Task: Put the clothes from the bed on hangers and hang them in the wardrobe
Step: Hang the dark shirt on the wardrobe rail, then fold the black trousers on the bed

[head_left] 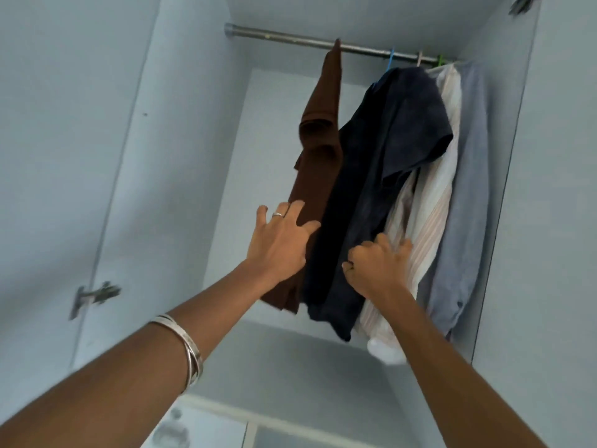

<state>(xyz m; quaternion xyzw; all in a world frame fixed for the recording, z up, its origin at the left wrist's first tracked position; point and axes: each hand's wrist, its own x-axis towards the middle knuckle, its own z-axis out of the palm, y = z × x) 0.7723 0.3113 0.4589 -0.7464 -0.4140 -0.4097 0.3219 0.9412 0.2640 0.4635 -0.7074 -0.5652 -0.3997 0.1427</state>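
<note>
Inside the pale blue wardrobe [181, 130], nearest the camera, two bare forearms reach in from the six o'clock edge. The left forearm wears silver bangles [190, 350] at about eight o'clock. Beyond them the left hand [279, 240] is spread, fingers straight and apart, a ring [277, 215] on one finger; its fingertips lie against the lower part of the brown garment [318, 176] and it grasps nothing. Just at its three o'clock side, the right hand [376, 265] has its fingers curled into the cloth where the dark navy shirt [384, 176] meets the striped shirt [429, 215]; it looks to be clutching fabric, though I cannot tell which of the two.

Farther back, four garments hang side by side, touching: brown, navy, striped, then a light blue shirt [468, 189] toward three o'clock, close to the wardrobe's side wall. At twelve o'clock, farthest off, runs the metal rail [290, 38]. The brown garment hangs from it near the middle; a blue hanger hook [391, 58] carries the navy shirt, with more hooks crowded toward one o'clock. A door hinge [97, 295] sits at nine o'clock.
</note>
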